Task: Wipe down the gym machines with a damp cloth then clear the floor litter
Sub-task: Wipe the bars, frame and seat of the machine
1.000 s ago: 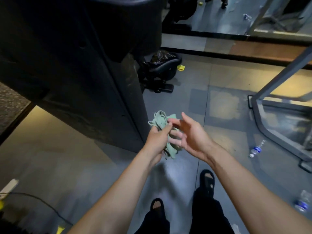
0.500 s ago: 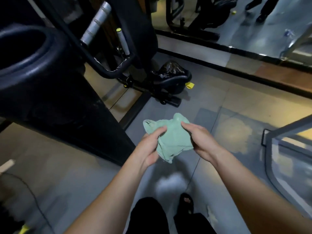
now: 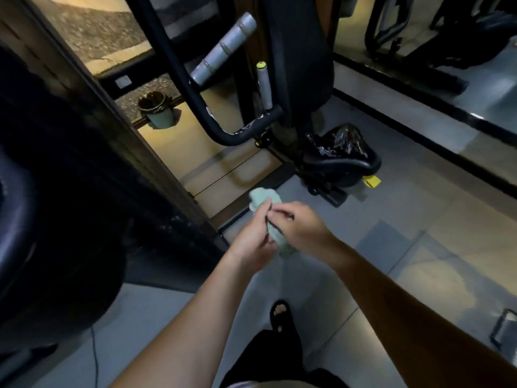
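A pale green cloth (image 3: pixel 264 198) is bunched between both hands in front of me, over the grey floor. My left hand (image 3: pixel 251 242) grips it from the left, and my right hand (image 3: pixel 300 224) grips it from the right; a tail of the cloth hangs below them. Ahead stands a black gym machine (image 3: pixel 296 65) with grey padded handles (image 3: pixel 223 49) and a black seat (image 3: pixel 340 159). A small piece of yellow litter (image 3: pixel 371 180) lies on the floor by the seat.
A large dark machine body (image 3: pixel 56 191) fills the left side. A green bin with a black liner (image 3: pixel 158 110) stands at the back left. A mirror wall (image 3: pixel 447 65) runs along the right. A metal object (image 3: pixel 503 327) sits at the right edge. A thin cable (image 3: pixel 93 348) crosses the floor.
The cloth was spread between my hands; both hands have come together and bunched it up. The view has tilted up towards the machine and bin.
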